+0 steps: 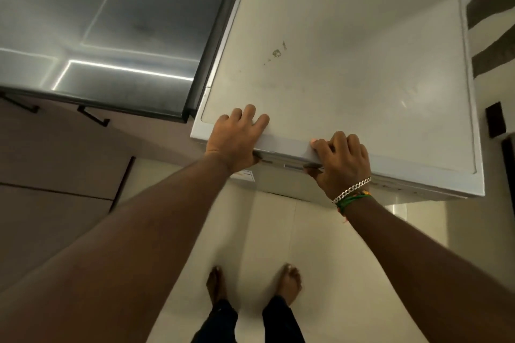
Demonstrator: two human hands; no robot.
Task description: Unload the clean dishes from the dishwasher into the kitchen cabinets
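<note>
The white dishwasher stands straight in front of me, seen from above, with a small brown stain on its flat top. Its door looks closed and no dishes are in sight. My left hand lies over the front left edge, fingers spread on the top and thumb tucked under the lip. My right hand, with a silver chain and green threads at the wrist, grips the front edge further right, its fingers curled under the lip and its thumb on top.
A shiny steel counter adjoins the dishwasher on the left, above brown cabinet fronts with black handles. My bare feet stand on a pale tiled floor. Dark fittings line the right wall.
</note>
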